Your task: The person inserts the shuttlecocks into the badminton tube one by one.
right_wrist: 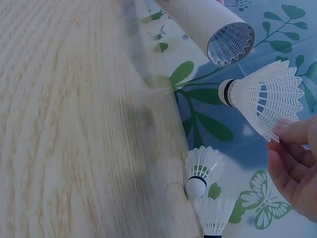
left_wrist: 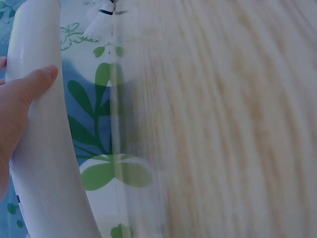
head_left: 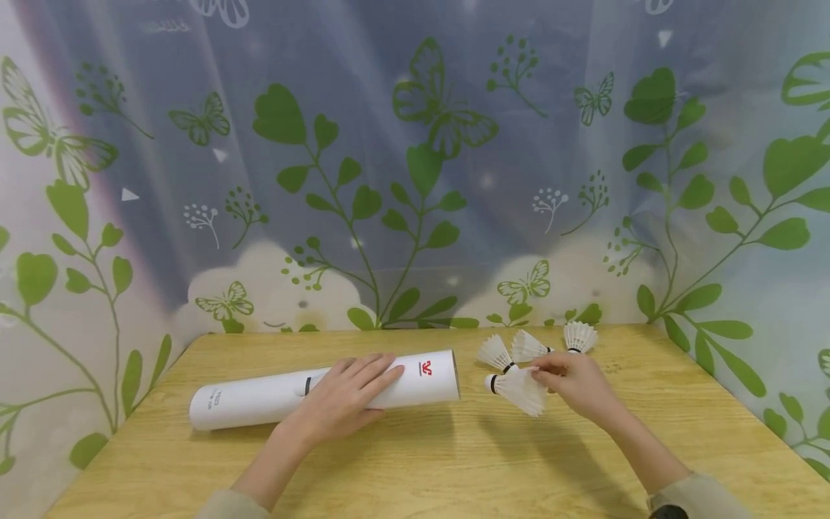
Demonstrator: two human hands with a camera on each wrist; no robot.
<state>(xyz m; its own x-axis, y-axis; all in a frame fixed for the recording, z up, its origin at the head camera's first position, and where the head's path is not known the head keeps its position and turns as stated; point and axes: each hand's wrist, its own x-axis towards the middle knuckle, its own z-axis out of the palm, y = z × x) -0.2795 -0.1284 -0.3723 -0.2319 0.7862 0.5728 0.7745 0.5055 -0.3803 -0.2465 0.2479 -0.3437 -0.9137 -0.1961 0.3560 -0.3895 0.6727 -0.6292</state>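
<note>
A white shuttlecock (head_left: 524, 391) hangs above the table (head_left: 447, 476), its banded base pointing left, towards the mouth of a white tube (head_left: 249, 400). The right hand (head_left: 577, 383) pinches the edge of its skirt between thumb and fingers. The tube lies on its side, just left of the shuttlecock; inside its open end, the right wrist view shows another skirt (right_wrist: 230, 44). The left hand (head_left: 346, 395) grips the tube, fingers curved over the top and thumb along the near side. Beyond the held shuttlecock, three more shuttlecocks (head_left: 580, 336) sit near the table's far edge. Behind stands a curtain (head_left: 363, 144) printed with green leaves and butterflies.
</note>
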